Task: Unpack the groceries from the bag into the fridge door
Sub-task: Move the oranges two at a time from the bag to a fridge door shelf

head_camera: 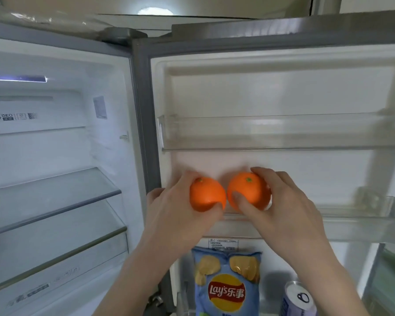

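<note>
Two oranges: you're holding one in each hand, side by side, almost touching, in front of the middle door shelf.
Fridge interior: sitting open on the left, glass shelves showing.
Left hand: you're gripping the left orange, fingers curling over the top, thumb pressing underneath.
Right hand: you're gripping the right orange, fingers wrapping the far side, thumb lying across the front.
Top door shelf: hanging above both hands.
Lower door bin: chips bag standing upright below your hands, can standing just right of it.
</note>
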A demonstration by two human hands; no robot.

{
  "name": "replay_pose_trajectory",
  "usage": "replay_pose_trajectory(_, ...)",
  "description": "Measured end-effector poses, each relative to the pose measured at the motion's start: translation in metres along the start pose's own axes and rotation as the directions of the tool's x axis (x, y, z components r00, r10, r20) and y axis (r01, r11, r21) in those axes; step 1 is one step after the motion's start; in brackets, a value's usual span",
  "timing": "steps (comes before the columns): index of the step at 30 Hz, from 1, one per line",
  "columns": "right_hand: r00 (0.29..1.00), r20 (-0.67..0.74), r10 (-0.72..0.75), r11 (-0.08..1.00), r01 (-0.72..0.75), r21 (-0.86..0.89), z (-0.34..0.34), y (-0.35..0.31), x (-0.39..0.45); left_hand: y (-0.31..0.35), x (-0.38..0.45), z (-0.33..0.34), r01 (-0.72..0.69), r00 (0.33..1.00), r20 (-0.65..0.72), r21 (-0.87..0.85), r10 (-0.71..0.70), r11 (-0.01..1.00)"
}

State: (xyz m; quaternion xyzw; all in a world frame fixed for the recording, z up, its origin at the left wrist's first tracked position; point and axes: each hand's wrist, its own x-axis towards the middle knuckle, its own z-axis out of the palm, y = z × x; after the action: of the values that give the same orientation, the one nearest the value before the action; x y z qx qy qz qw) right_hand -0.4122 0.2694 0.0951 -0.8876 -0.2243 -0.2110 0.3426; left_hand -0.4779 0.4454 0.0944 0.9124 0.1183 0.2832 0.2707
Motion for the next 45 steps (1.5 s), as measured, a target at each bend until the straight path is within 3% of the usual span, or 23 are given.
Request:
replay_pose_trajectory(3, 0.996, 0.070, 0.048, 0.991, -0.040, -0.125, -0.001, -0.004, 0.002, 0.002, 0.006, -0.003, -0.006, 0.999, 0.050, 0.043, 0.004, 0.999)
replay_pose_trajectory(7, 0.987, 0.119, 0.103, 0.982, -0.083, -0.167, -0.004, -0.007, 0.005, 0.000, 0.012, -0.006, -0.026, 0.991, 0.129, 0.074, 0.016, 0.997)
replay_pose_trajectory(18, 0.985, 0.143, 0.094, 0.972, -0.060, -0.229, -0.007, -0.015, 0.001, -0.003, 0.006, -0.009, -0.050, 0.995, 0.088, 0.015, 0.049, 0.999)
replay_pose_trajectory(22, 0.995, 0.072, 0.073, 0.971, -0.054, -0.234, 0.001, -0.010, -0.002, -0.005, -0.002, -0.013, -0.082, 0.996, 0.040, -0.045, 0.083, 0.996)
replay_pose_trajectory(25, 0.997, -0.073, -0.025, 0.975, 0.008, -0.221, 0.012, 0.002, -0.007, -0.011, -0.012, -0.008, -0.154, 0.987, -0.064, -0.049, 0.150, 0.987)
replay_pose_trajectory(31, 0.916, -0.356, -0.182, 0.983, 0.158, -0.095, 0.031, 0.017, -0.051, -0.026, -0.038, 0.016, -0.394, 0.890, -0.303, -0.131, 0.342, 0.910)
replay_pose_trajectory(38, 0.908, -0.392, -0.151, 0.979, 0.082, -0.187, 0.010, 0.073, -0.119, -0.011, -0.077, 0.059, -0.565, 0.749, -0.407, 0.020, 0.523, 0.825)
replay_pose_trajectory(45, 0.933, -0.347, -0.093, 0.925, -0.048, -0.378, -0.062, 0.140, -0.206, 0.052, -0.131, 0.122, -0.584, 0.790, -0.289, -0.086, 0.540, 0.807)
